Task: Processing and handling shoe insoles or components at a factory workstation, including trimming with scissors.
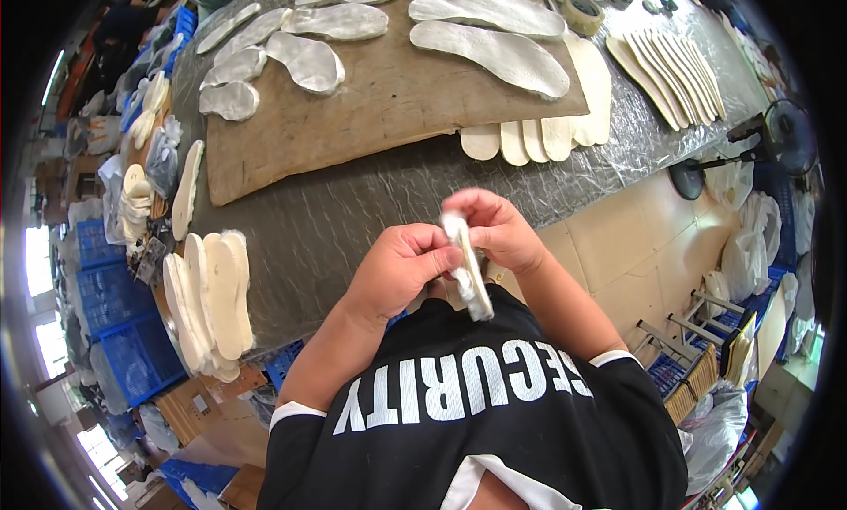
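An insole [475,288] with a pale sole and white fluffy lining is held edge-on in front of my chest, over the table's near edge. My left hand [401,261] pinches its side between thumb and fingers. My right hand [501,230] grips its upper end, the fingertips slightly blurred. Beyond my hands, a brown board [371,113] lies on the dark plastic-covered table [335,210]. Several whitish insoles [494,56] rest on the board, spread over its far part. Flat cream insoles [535,139] stick out from under its right edge.
Stacked cream insoles [212,289] lie at the table's left edge, with a single insole [188,190] behind them. A fanned row of insoles [666,78] and a tape roll [582,16] are at back right. Blue crates [132,351] stand left; a black fan [788,138] stands right.
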### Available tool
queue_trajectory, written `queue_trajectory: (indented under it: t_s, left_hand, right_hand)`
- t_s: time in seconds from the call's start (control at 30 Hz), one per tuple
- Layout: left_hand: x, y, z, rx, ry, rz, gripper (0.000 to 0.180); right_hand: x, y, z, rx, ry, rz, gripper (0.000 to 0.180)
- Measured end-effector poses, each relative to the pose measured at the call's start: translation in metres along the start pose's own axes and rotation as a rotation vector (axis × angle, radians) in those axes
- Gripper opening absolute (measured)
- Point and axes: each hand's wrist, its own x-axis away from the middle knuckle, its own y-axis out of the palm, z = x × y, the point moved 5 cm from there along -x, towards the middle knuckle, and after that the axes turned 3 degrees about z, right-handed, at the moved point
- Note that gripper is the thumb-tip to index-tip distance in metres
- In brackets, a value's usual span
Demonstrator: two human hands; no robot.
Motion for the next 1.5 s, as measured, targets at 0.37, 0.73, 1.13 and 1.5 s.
queue_trajectory:
  t_s: [0.37, 0.73, 1.13, 1.5]
  left_hand:
    - [0.001, 0.003, -0.012, -0.125, 0.221, 0.197, 0.012]
    - [0.005, 0.002, -0.023, -0.216, 0.193, 0.211, 0.011]
    - [0.005, 0.011, -0.033, -0.297, 0.145, 0.294, 0.010]
    - [0.009, -0.002, -0.023, -0.045, 0.388, 0.419, 0.016]
  right_hand:
    - [0.011, 0.027, -0.010, 0.197, -0.006, 0.032, 0.055]
    - [0.011, 0.024, -0.014, 0.211, -0.033, 0.010, 0.033]
    - [0.011, 0.016, -0.017, 0.357, 0.102, -0.124, 0.036]
    - [0.021, 0.026, -0.021, 0.979, 0.015, -0.188, 0.089]
